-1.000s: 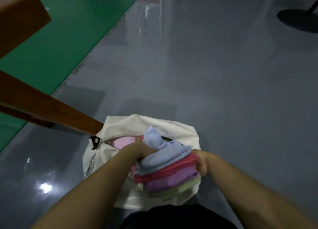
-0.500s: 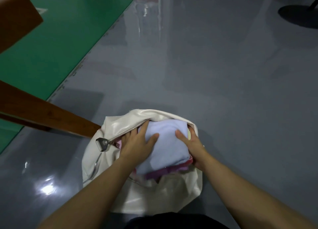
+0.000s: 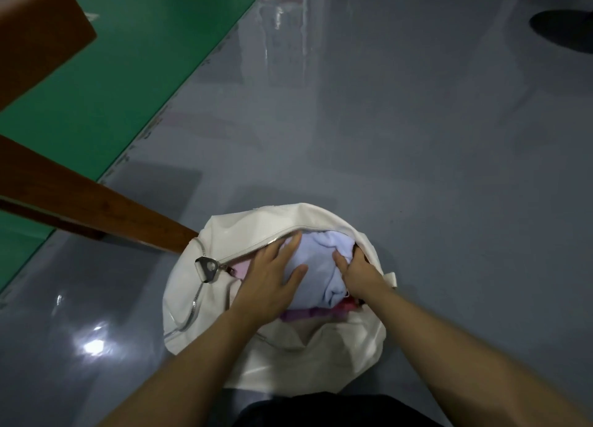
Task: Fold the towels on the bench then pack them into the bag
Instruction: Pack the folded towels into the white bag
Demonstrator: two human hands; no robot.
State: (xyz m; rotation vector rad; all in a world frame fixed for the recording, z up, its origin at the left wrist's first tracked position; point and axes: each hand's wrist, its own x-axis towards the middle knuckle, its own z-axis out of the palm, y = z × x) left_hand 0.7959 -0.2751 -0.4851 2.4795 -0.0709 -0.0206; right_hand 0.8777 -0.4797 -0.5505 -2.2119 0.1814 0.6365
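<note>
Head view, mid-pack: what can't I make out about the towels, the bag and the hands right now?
- Towel count: the pale blue towel covers the stack; only pink and purple edges peek out under it.
- Bag interior: depth and spare room hidden by towels and both hands.
- Right hand: its fingertips go inside the bag rim, so its grip is unclear.
- Bench: cut off by the left edge; any remaining towels are unseen.
- Left hand: lies flat on the towel.

Left hand (image 3: 272, 279) flat, fingers spread; right hand (image 3: 357, 271) fingers curled downward, forearms converging.
</note>
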